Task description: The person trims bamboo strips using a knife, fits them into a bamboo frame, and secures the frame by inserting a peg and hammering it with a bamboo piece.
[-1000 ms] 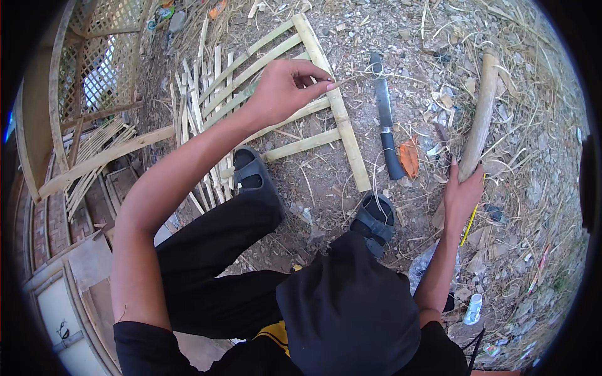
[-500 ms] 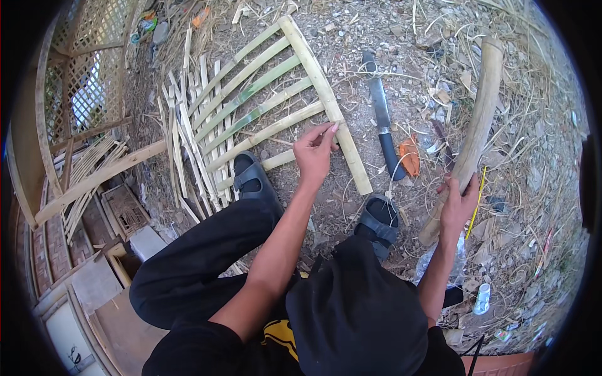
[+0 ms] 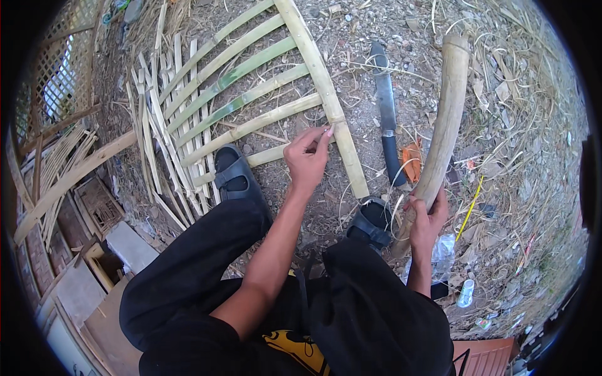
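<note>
On the ground before me lies a bamboo rack [image 3: 316, 69], a flat split rail with several slats running off to the left. My left hand [image 3: 307, 160] is pinched closed at the rail, its fingertips on the face near the joint of one slat; whatever sits between them is too small to make out. A thick, slightly bent wooden club [image 3: 446, 113] is in the grip of my right hand [image 3: 428, 216], wrapped round its lower part. The club tilts with its thick end far away. Between rail and club lies a machete [image 3: 385, 103] with a black handle.
Loose bamboo strips [image 3: 150, 119] lie partly under the rack at left. My sandalled feet [image 3: 238, 175] stand close to the rack. An orange scrap [image 3: 411, 161] lies by the machete handle, with clear plastic [image 3: 444, 257] and a white cup [image 3: 466, 293] at lower right.
My right hand has brought the club leftward, nearer the machete and rail. The left hand keeps its pinch at the rail. The whole view has shifted a little, and my right knee has moved.
</note>
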Demonstrator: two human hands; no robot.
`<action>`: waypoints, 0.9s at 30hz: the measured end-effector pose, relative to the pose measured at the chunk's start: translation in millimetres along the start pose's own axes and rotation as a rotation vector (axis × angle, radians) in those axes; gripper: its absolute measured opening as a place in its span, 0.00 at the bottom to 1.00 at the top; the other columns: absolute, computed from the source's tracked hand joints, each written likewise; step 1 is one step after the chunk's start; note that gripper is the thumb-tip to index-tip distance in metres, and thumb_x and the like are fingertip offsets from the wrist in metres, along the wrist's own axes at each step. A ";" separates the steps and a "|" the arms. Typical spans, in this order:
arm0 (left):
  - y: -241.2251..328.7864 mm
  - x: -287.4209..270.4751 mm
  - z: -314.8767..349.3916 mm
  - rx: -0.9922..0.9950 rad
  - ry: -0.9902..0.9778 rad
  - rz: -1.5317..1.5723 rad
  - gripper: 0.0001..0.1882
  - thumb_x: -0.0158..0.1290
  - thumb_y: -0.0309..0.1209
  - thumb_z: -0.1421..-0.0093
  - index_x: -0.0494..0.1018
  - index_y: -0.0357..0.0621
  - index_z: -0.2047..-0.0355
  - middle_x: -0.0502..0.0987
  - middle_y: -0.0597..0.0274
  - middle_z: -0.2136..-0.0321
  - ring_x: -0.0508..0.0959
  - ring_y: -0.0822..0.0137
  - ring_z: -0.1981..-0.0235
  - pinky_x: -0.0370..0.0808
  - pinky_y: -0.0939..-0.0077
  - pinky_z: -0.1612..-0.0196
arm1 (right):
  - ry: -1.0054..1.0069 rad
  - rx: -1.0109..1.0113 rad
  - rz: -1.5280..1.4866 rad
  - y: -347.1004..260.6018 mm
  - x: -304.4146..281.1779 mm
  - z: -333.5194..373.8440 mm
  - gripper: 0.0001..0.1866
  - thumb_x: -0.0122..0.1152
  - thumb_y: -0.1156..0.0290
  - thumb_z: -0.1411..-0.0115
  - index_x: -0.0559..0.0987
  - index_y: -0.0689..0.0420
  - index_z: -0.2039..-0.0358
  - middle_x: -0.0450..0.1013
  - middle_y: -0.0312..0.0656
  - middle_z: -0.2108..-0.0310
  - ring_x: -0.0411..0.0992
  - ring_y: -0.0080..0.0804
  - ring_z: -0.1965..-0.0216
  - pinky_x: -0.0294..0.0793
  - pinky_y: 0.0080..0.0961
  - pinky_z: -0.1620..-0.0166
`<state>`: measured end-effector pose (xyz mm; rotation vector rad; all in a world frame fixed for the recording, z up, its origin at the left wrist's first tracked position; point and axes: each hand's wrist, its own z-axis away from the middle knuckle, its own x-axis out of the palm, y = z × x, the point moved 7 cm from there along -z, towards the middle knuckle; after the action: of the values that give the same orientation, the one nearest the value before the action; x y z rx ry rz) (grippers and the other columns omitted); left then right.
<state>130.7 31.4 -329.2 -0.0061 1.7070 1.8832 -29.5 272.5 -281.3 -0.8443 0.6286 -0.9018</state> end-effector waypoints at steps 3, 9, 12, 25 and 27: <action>1.0 2.9 1.8 -0.057 0.008 0.050 0.07 0.59 0.21 0.41 0.79 0.27 0.64 0.79 0.54 0.67 0.75 0.76 0.84 0.70 0.84 0.83 | -0.003 0.026 0.004 4.6 4.4 -0.2 0.16 0.55 0.80 0.47 0.71 0.67 0.56 0.72 0.42 0.71 0.72 0.25 0.76 0.72 0.22 0.70; -1.7 1.5 4.0 -0.083 0.008 0.109 0.07 0.60 0.22 0.41 0.79 0.28 0.64 0.79 0.52 0.65 0.76 0.75 0.83 0.70 0.84 0.82 | -0.005 0.075 -0.001 9.6 11.7 -1.6 0.15 0.55 0.80 0.47 0.71 0.67 0.57 0.72 0.42 0.71 0.72 0.25 0.76 0.72 0.22 0.71; -1.1 3.0 3.9 -0.080 -0.008 0.093 0.07 0.60 0.22 0.41 0.80 0.28 0.64 0.79 0.52 0.64 0.76 0.75 0.83 0.71 0.84 0.82 | -0.015 0.073 0.000 10.8 13.1 -4.1 0.15 0.54 0.80 0.47 0.71 0.67 0.57 0.72 0.42 0.71 0.72 0.24 0.76 0.72 0.22 0.71; 16.0 6.9 13.5 0.252 0.003 -0.190 0.09 0.57 0.14 0.44 0.80 0.30 0.62 0.81 0.50 0.64 0.81 0.69 0.70 0.80 0.78 0.68 | -0.018 0.098 -0.031 18.6 14.1 -5.6 0.21 0.54 0.80 0.47 0.71 0.68 0.50 0.73 0.41 0.72 0.72 0.23 0.76 0.73 0.22 0.71; 14.6 7.2 14.2 0.210 0.023 -0.162 0.09 0.57 0.13 0.45 0.80 0.31 0.62 0.81 0.51 0.64 0.81 0.68 0.69 0.81 0.76 0.67 | -0.014 0.100 -0.026 19.4 14.5 -6.2 0.22 0.54 0.80 0.47 0.71 0.68 0.50 0.73 0.41 0.72 0.72 0.24 0.76 0.73 0.22 0.71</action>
<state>124.0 47.2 -316.2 -0.0808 1.8537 1.5871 -19.2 264.5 -302.7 -0.7699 0.5572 -0.9425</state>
